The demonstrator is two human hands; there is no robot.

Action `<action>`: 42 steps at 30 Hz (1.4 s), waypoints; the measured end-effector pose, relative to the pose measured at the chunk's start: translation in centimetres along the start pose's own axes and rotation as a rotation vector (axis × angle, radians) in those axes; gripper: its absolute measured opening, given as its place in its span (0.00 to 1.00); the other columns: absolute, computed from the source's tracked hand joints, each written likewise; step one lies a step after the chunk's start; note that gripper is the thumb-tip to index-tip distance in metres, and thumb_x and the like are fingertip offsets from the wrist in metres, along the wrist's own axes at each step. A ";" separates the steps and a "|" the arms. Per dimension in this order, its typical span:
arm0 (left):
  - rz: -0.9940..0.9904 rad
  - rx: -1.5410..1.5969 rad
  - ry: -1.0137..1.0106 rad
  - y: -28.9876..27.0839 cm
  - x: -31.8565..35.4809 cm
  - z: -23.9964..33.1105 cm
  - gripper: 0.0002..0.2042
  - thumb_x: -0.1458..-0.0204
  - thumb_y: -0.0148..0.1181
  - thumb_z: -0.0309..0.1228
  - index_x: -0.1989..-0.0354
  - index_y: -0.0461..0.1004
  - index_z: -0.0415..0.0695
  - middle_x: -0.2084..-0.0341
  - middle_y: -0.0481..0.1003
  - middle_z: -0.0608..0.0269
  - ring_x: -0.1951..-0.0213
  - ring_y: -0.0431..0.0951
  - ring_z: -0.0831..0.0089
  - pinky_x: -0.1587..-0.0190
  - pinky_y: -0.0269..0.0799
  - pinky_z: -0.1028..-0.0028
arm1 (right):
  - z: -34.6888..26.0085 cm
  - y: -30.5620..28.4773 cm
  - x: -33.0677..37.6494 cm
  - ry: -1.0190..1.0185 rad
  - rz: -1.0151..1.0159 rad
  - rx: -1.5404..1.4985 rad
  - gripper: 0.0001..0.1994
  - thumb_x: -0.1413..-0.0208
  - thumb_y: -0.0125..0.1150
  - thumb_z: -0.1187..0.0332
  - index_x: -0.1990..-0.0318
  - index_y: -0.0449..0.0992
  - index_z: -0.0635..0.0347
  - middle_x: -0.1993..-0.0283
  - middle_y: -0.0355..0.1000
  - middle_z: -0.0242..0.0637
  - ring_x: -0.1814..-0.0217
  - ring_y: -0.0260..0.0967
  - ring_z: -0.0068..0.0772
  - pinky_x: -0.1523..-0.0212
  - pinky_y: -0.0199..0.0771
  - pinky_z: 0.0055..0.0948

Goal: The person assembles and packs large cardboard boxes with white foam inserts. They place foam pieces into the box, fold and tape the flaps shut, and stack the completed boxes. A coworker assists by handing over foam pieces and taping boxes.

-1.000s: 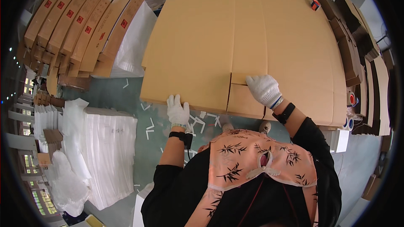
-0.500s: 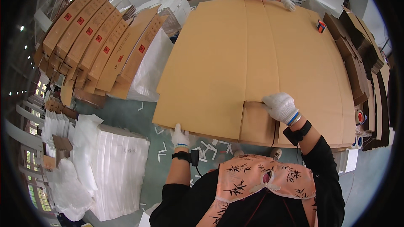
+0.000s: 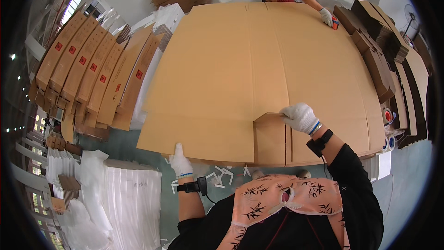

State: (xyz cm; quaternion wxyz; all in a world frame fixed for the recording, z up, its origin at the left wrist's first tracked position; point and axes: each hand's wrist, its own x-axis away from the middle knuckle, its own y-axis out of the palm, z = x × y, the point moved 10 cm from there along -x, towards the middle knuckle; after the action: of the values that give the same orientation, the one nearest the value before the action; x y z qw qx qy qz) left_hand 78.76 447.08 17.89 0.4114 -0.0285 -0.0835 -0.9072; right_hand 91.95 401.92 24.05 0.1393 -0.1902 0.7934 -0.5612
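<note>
Looks like the lifting step to me: left hand grips the near edge of the cardboard sheet spread ahead of it, right hand pinches a tilted-up flap. Going further would call for both rising evenly, imo.

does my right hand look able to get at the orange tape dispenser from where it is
Probably not: a co-worker's gloved hand is on the tape dispenser at the far side, with much of the cardboard sheet between it and your right hand.
</note>
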 end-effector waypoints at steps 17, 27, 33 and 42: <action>-0.207 -0.206 0.678 15.6 22.1 24.2 0.14 0.44 0.54 0.26 0.51 0.70 0.32 0.57 0.74 0.57 0.58 0.75 0.70 0.56 0.72 0.71 | 11.7 2.7 5.8 0.121 0.115 -0.503 0.23 0.38 0.50 0.48 0.49 0.73 0.59 0.59 0.76 0.53 0.52 0.73 0.55 0.52 0.73 0.45; -0.870 -1.008 1.445 34.0 44.0 20.0 0.23 0.56 0.63 0.29 0.49 0.71 0.36 0.63 0.76 0.55 0.68 0.78 0.62 0.65 0.74 0.70 | 16.9 5.7 8.1 0.173 0.002 -0.664 0.26 0.38 0.49 0.48 0.41 0.69 0.58 0.47 0.73 0.52 0.43 0.68 0.54 0.44 0.69 0.42; -1.573 -1.035 1.389 41.1 51.5 8.0 0.32 0.54 0.68 0.45 0.43 0.70 0.40 0.43 0.69 0.42 0.71 0.80 0.61 0.68 0.75 0.69 | 18.8 4.4 9.0 0.223 0.106 -0.761 0.27 0.40 0.52 0.48 0.42 0.69 0.59 0.46 0.72 0.53 0.42 0.67 0.54 0.44 0.68 0.42; -0.879 -1.790 1.091 41.8 27.8 1.1 0.42 0.49 0.53 0.61 0.37 0.62 0.35 0.39 0.65 0.40 0.48 0.74 0.49 0.44 0.68 0.60 | 20.8 4.2 9.8 0.274 0.196 -0.794 0.27 0.44 0.56 0.49 0.44 0.70 0.59 0.44 0.71 0.53 0.41 0.66 0.54 0.43 0.68 0.41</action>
State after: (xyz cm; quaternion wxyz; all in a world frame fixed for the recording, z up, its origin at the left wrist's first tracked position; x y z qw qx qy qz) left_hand 91.80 399.57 27.66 -0.1293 0.1185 0.7822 -0.5978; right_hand 91.67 381.27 13.09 0.0011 -0.0766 0.9733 -0.2163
